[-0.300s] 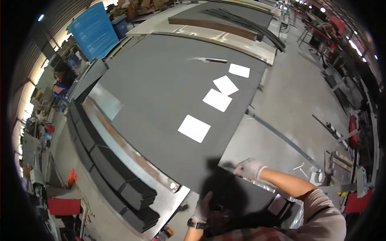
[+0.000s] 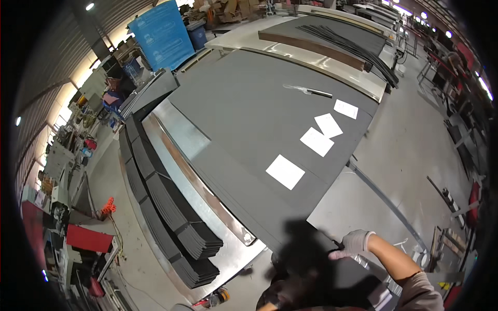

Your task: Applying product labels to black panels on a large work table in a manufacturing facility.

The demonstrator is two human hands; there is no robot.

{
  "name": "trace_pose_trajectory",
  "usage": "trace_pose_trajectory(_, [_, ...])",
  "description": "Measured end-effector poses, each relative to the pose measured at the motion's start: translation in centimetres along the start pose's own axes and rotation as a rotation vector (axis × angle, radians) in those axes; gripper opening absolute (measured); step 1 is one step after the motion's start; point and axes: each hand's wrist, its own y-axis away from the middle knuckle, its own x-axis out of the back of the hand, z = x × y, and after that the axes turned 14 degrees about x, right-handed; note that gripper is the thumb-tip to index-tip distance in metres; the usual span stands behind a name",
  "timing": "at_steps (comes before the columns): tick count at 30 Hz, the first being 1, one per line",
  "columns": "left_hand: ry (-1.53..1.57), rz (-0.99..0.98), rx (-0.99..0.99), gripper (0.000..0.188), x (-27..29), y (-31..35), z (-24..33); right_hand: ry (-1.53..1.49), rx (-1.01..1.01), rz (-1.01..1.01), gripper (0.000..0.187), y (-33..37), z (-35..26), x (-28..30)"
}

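A broad dark grey sheet (image 2: 238,109) covers the table in front of me, with several white paper cards (image 2: 285,171) lying on its right part. At its near right edge, my right hand (image 2: 355,244), in a pale glove, has its fingers closed on the sheet's edge. Only a sliver of my left hand or wrist (image 2: 270,307) shows at the bottom, in deep shadow, and its fingers cannot be made out. A dark shadow falls over the near corner. Farther back, a slim dark tool (image 2: 319,94) with clear plastic rests on the sheet.
Bundled stacks of dark strips (image 2: 176,207) lie along the left on a metal surface. A bare metal plate (image 2: 181,129) shows at the sheet's left. Beyond stands another table with a brown bar (image 2: 311,48) and dark strips. A metal rail (image 2: 386,199) runs at right.
The view has turned, shifting the scene rightward. My right hand stays at the sheet's near edge. My left hand, previously visible with glove and watch, has dropped mostly out of sight.
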Motion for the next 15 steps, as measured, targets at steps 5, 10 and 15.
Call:
trace_pose_trajectory(5, [0.447, 0.210, 0.248, 0.076, 4.0, -1.6, 6.9, -0.151, -0.233, -0.056, 0.091, -5.3, -1.3, 2.2])
trace_pose_trajectory(10, [0.170, 0.202, 0.160, 0.093, 1.1, -2.7, -2.2, 0.103, -0.294, -0.449, 0.079, -3.7, -4.3, 4.5])
trace_pose_trajectory(15, [0.077, 0.245, -0.007, 0.039, 4.9, 5.8, 11.9, -0.147, 0.644, 0.043, 0.048, 0.3, -8.1, 5.5])
